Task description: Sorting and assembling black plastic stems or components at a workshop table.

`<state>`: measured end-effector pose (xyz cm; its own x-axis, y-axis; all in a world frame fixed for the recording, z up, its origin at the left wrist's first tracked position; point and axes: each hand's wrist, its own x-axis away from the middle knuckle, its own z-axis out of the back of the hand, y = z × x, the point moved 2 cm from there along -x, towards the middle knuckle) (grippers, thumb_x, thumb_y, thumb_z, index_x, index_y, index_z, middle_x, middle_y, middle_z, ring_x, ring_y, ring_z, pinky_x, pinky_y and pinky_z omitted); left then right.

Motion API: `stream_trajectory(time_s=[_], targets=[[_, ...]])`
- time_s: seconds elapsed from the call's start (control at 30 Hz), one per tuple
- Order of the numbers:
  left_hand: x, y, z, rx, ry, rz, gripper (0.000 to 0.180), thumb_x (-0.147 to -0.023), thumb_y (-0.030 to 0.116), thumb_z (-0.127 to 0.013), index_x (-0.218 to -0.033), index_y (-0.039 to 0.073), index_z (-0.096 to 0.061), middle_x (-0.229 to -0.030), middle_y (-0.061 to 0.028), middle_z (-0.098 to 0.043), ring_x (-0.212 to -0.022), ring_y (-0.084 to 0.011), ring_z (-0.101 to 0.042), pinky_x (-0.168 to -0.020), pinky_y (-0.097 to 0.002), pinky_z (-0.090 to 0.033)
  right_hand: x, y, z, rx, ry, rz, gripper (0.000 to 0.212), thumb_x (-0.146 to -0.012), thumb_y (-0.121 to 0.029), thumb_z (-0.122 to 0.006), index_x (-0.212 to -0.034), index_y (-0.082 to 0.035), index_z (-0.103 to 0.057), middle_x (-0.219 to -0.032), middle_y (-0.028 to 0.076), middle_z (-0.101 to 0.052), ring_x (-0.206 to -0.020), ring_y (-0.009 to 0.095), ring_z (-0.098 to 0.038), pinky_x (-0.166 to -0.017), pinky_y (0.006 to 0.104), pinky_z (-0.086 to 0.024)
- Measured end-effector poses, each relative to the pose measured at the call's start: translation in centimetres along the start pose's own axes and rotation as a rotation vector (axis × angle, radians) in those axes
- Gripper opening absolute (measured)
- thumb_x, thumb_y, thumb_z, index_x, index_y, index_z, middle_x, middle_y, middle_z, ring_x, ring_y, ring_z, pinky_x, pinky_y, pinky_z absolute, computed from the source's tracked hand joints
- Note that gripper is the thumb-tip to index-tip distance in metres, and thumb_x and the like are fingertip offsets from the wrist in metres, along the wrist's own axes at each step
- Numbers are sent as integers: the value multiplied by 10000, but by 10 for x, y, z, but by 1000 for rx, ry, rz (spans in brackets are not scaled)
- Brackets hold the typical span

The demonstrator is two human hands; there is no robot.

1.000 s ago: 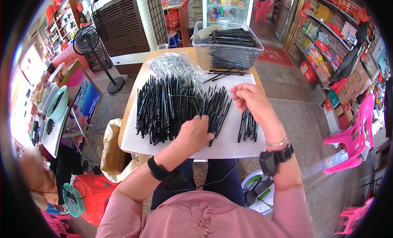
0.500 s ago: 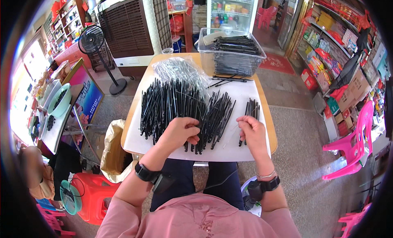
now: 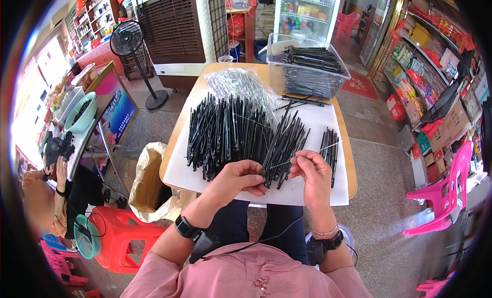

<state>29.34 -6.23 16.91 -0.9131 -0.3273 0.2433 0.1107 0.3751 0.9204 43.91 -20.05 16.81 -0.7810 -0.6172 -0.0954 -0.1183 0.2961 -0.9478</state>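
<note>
My right hand [image 3: 314,174] pinches a thin pale wire [image 3: 329,146], which slants down leftward toward my left fingertips. My left hand [image 3: 237,182] is closed, thumb and fingers drawn together around something dark and small that I cannot make out. Both hands hover over the near edge of a white sheet [image 3: 335,194]. Just beyond my left hand lies a big heap of thin black rods [image 3: 225,136] with knobbed ends. A smaller heap of black rods [image 3: 291,144] is between the hands, and a narrow row of them [image 3: 330,149] lies to the right.
A crumpled clear plastic bag [image 3: 238,83] lies behind the big heap. At the table's back right stands a clear bin [image 3: 307,72] of black rods. An open paper sack [image 3: 146,182] and a red stool [image 3: 120,241] are left. Another person's hand [image 3: 61,172] shows far left.
My hands have come closer together, the right moving in from the small row with the wire now raised and slanting. The whole view has shifted a little. A person's hand has appeared at far left.
</note>
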Motion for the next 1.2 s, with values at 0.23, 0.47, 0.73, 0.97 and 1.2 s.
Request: stream_trajectory(time_s=[0.23, 0.47, 0.73, 0.97, 1.2], targets=[[-8, -11, -7, 96, -52, -64, 124, -879, 2, -565, -1000, -24, -559, -914, -85, -618, -830, -179, -661, -731, -266, -565, 3, 11, -1, -210, 3, -60, 105, -887, -55, -542, -958, 12, -580, -849, 102, -627, -664, 120, -586, -569, 261, -526], [-10, -26, -11, 210, -103, -78, 162, -852, -64, -556, -998, 3, -533, -906, -113, -617, -858, -246, -675, -728, -294, -582, 9, 16, 1, -261, -29, -142, 117, -883, -52, -529, -974, 11, -565, -851, 105, -621, -668, 132, -585, -564, 271, -523], [-7, -27, -10, 285, -157, -48, 211, -844, -65, -569, -1043, 1, -548, -907, -126, -625, -824, -260, -679, -684, -297, -593, 10, 26, 7, -331, -79, -235, 123, -883, -55, -512, -982, 3, -555, -838, 91, -606, -681, 144, -588, -589, 286, -520], [-5, -26, -11, 280, -196, -53, 214, -848, -56, -574, -1056, -6, -558, -914, -144, -633, -802, -261, -681, -665, -290, -593, 10, 28, 8, -426, -116, -257, 121, -883, -56, -508, -983, -4, -553, -843, 95, -609, -690, 153, -594, -600, 295, -521], [-2, -24, -12, 263, -201, -45, 216, -846, -62, -574, -1055, -9, -559, -910, -150, -640, -802, -262, -683, -650, -279, -593, 10, 28, 7, -435, -132, -258, 130, -879, -50, -504, -986, 1, -557, -839, 93, -610, -692, 152, -597, -601, 293, -521]])
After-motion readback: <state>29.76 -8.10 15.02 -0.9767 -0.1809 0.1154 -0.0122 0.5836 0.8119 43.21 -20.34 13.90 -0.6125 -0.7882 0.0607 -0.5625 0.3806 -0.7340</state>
